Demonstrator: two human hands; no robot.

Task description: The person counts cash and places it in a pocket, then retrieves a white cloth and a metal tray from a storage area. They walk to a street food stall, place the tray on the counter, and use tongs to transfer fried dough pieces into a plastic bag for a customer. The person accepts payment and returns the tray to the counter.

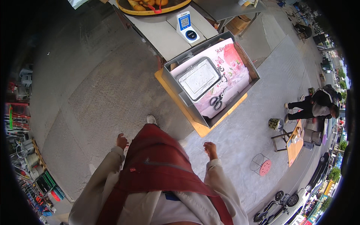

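My left hand (122,141) hangs beside the red apron (157,160); its finger positions are unclear. On the apron's other side, my right hand (209,150) is loosely curled, with nothing seen in it. Neither hand touches the grey metal box (184,98) ahead, which rests on a yellow wooden board (201,132). Inside the box lies a pink printed carton sheet (235,73) bearing flowers and writing. A dark-rimmed rectangular tray (199,78) with a pale inside sits on this sheet. Black-handled scissors (217,101) lie near the tray, nearer my right side.
Beyond the box, a pale table (157,31) carries a payment stand (188,28) and a basket (168,11) of yellow-orange fruit. To the right are a pink-topped stool (265,168), a folding table (295,144), a patterned bin (275,124) and a person (320,104). Assorted goods (32,166) line the left.
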